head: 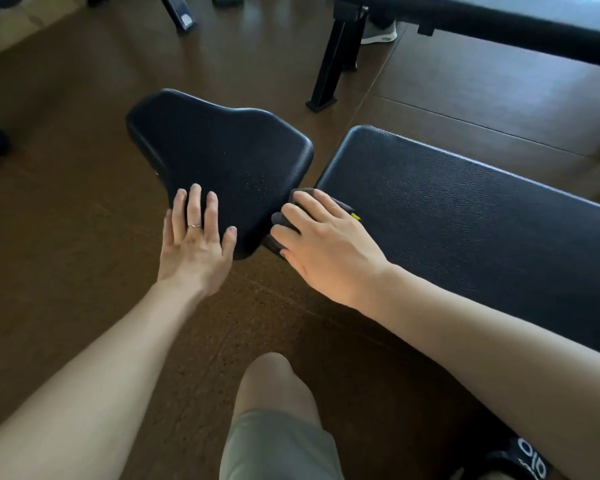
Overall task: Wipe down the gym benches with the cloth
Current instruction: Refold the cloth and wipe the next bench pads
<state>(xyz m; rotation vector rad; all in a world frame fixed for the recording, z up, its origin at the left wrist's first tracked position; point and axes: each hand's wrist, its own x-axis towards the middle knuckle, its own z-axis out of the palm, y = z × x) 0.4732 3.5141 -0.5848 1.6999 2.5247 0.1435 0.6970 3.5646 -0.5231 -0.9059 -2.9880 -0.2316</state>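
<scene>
A black padded seat pad (222, 147) of a gym bench sits centre frame, with the long black back pad (465, 216) stretching off to the right. My left hand (194, 244) lies flat on the seat pad's near edge, fingers spread, a ring on one finger. My right hand (326, 244) presses a dark grey cloth (284, 220) into the gap between the two pads, at the seat's right side. Most of the cloth is hidden under my palm. Small droplets speckle the seat surface.
Brown rubber floor lies all around. A second black bench (499, 19) and its steel leg (336, 57) stand at the back right. A white shoe (378, 34) shows behind that leg. My knee (274, 393) is bent at the bottom centre.
</scene>
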